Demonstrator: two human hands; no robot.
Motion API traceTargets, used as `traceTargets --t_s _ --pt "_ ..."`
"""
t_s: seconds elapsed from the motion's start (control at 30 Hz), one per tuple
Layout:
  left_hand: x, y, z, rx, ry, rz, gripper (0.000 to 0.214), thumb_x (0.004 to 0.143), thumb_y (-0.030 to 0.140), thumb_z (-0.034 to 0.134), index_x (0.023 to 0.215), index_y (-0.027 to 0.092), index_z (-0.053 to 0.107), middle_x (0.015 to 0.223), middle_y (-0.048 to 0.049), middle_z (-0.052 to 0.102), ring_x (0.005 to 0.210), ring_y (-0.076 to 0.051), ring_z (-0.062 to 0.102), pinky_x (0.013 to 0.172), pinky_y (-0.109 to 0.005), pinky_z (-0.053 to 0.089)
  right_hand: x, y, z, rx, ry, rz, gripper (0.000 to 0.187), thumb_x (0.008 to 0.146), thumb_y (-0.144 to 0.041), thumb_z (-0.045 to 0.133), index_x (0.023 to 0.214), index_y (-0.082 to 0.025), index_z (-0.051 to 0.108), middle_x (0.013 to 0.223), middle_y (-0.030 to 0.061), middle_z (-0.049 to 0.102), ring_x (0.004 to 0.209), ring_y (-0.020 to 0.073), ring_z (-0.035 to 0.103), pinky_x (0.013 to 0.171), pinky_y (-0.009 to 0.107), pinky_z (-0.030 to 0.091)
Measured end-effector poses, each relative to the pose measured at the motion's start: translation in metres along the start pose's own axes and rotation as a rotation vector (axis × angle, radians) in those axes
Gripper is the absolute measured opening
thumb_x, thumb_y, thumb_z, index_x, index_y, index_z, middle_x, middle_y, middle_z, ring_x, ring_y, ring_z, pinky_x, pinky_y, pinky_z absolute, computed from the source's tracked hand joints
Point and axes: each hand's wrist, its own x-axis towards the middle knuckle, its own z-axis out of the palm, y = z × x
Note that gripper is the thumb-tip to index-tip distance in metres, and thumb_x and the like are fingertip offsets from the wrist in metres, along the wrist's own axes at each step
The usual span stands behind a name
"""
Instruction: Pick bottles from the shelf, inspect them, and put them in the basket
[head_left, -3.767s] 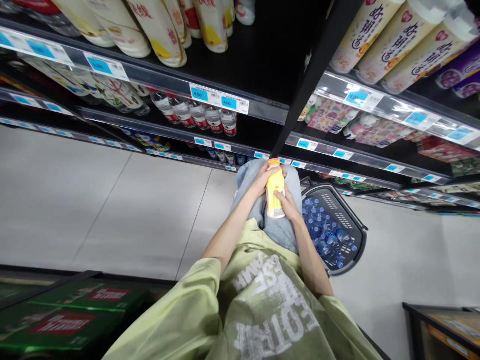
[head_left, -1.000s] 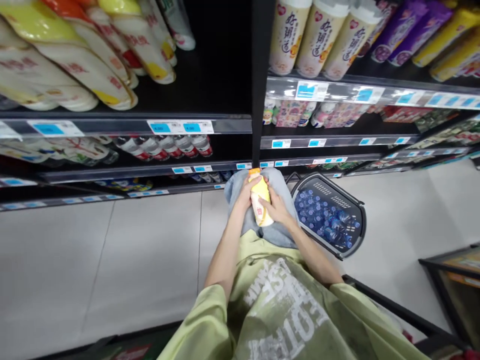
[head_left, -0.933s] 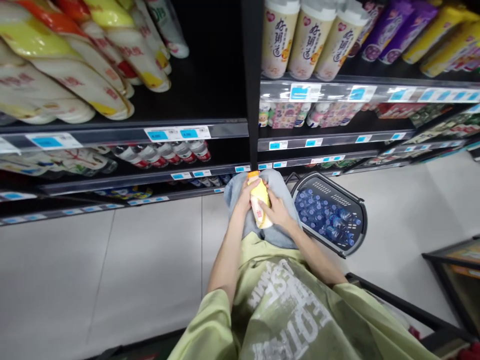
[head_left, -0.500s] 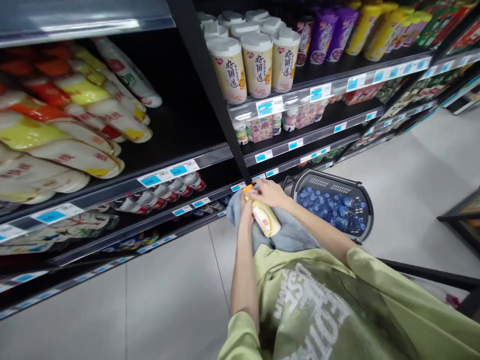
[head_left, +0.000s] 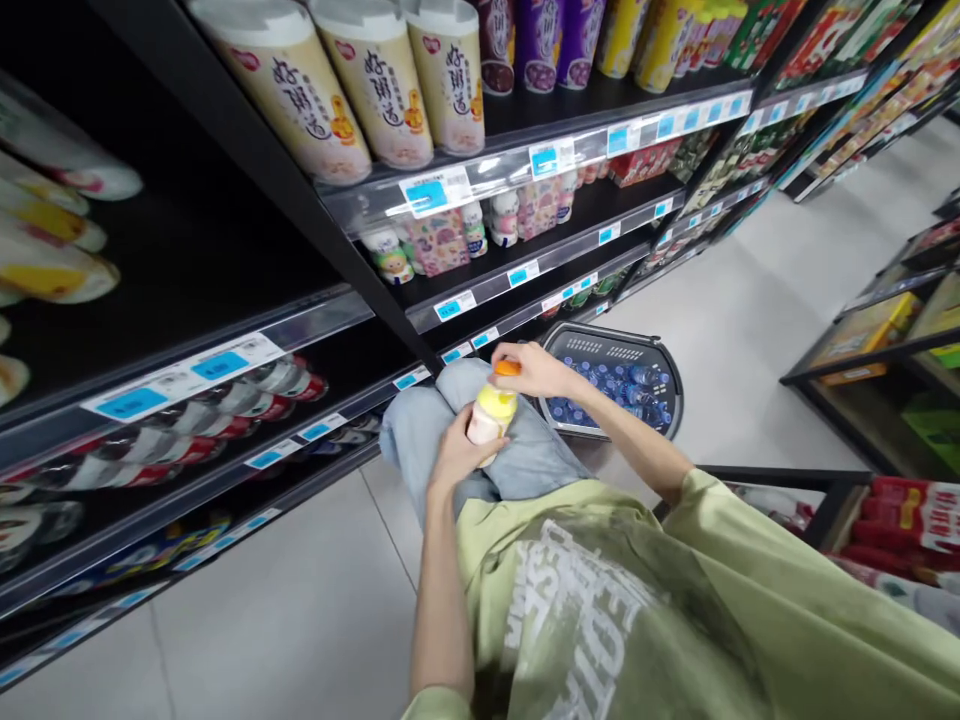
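Observation:
A yellow and white drink bottle [head_left: 491,412] stands tilted over my lap, in front of my jeans-covered knees. My left hand [head_left: 459,450] wraps round its lower body, thumb across the front. At the top, my right hand [head_left: 536,368] grips the orange cap [head_left: 507,369] from above and the right. Whether the cap sits on the neck or is lifted a little, I cannot tell. The base of the bottle is mostly hidden by my left hand and leg.
A dark shopping basket [head_left: 679,385] full of small blue-capped bottles stands on the floor to the right. Store shelves [head_left: 349,312] run along the left and front, bearing porridge cups [head_left: 390,95] and bottles. Another display rack [head_left: 806,378] stands at the right.
The bottle has gone from lying slanted towards me to more upright. My left hand now holds its body and my right hand the cap. The view has shifted right.

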Motion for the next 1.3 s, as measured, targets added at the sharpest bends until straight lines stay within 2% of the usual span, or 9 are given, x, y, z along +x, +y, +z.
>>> traceTargets --t_s 0.13,0.27,0.4,0.47,0.57,0.77,0.93,1.07,1.3 --pt "-0.012 0.002 0.025 0.101 0.080 0.093 0.073 0.062 0.045 0.102 0.128 0.025 0.076 0.124 -0.0082 0.082 0.117 -0.035 0.076 0.109 -0.047 0.060 -0.056 0.032 -0.026 0.218 0.073 0.094 0.030 0.099 -0.046 0.065 0.097 -0.020 0.078 0.079 -0.0005 0.074 0.065 0.0169 0.065 0.069 0.030 0.051" --pt "-0.012 -0.004 0.036 0.076 0.060 0.187 0.062 0.072 0.044 0.097 0.128 0.026 0.077 0.133 -0.0090 0.080 0.121 -0.032 0.075 0.107 -0.041 0.060 -0.096 0.052 -0.051 0.303 0.303 0.205 0.032 0.097 -0.054 0.069 0.095 -0.022 0.073 0.077 -0.0003 0.072 0.058 0.0161 0.061 0.057 0.028 0.045" --pt "0.000 -0.016 0.038 0.081 0.083 0.267 0.027 0.092 0.046 0.077 0.106 0.022 0.081 0.115 -0.0098 0.083 0.103 -0.025 0.075 0.084 -0.035 0.060 -0.126 0.077 -0.083 0.036 0.509 0.275 0.033 0.096 -0.054 0.071 0.095 -0.021 0.069 0.077 0.0000 0.070 0.064 0.0164 0.058 0.066 0.030 0.047" --pt "0.005 -0.020 0.039 0.067 0.104 0.262 0.026 0.096 0.044 0.071 0.101 0.021 0.082 0.110 -0.0095 0.083 0.093 -0.021 0.074 0.079 -0.032 0.058 -0.139 0.097 -0.094 -0.135 0.530 0.323 0.037 0.097 -0.057 0.070 0.098 -0.021 0.068 0.079 0.0019 0.071 0.067 0.0183 0.060 0.071 0.031 0.049" --pt "0.008 -0.024 0.040 0.064 0.116 0.254 0.025 0.096 0.043 0.072 0.101 0.021 0.082 0.108 -0.0090 0.084 0.087 -0.019 0.071 0.078 -0.031 0.057 -0.158 0.137 -0.097 -0.347 0.466 0.413 0.045 0.101 -0.063 0.062 0.105 -0.019 0.069 0.084 0.0087 0.075 0.074 0.0241 0.067 0.077 0.035 0.051" --pt "0.008 -0.025 0.042 0.068 0.116 0.252 0.024 0.097 0.043 0.072 0.101 0.021 0.082 0.110 -0.0090 0.084 0.085 -0.018 0.070 0.079 -0.031 0.057 -0.195 0.213 -0.073 -0.557 0.248 0.672 0.050 0.106 -0.059 0.054 0.117 -0.013 0.071 0.096 0.0195 0.081 0.080 0.0318 0.073 0.078 0.038 0.051" --pt "0.008 -0.026 0.042 0.065 0.116 0.244 0.023 0.097 0.042 0.073 0.101 0.021 0.082 0.109 -0.0090 0.084 0.085 -0.018 0.070 0.078 -0.030 0.056 -0.212 0.239 -0.042 -0.579 0.146 0.790 0.043 0.106 -0.048 0.061 0.123 -0.010 0.070 0.105 0.0218 0.083 0.092 0.0343 0.078 0.080 0.037 0.052" --pt "0.009 -0.026 0.043 0.048 0.118 0.232 0.023 0.096 0.042 0.073 0.100 0.021 0.082 0.108 -0.0091 0.084 0.084 -0.018 0.069 0.077 -0.030 0.055 -0.191 0.244 -0.011 -0.546 0.090 0.772 0.042 0.109 -0.044 0.059 0.131 -0.009 0.067 0.115 0.0218 0.082 0.101 0.0328 0.078 0.088 0.035 0.053" --pt "0.008 -0.026 0.044 0.039 0.129 0.209 0.024 0.095 0.043 0.073 0.098 0.021 0.082 0.108 -0.0098 0.084 0.085 -0.019 0.069 0.077 -0.031 0.055 -0.118 0.245 0.048 -0.385 0.023 0.737 0.039 0.113 -0.044 0.056 0.137 -0.013 0.062 0.131 0.0204 0.078 0.116 0.0314 0.076 0.096 0.033 0.052"
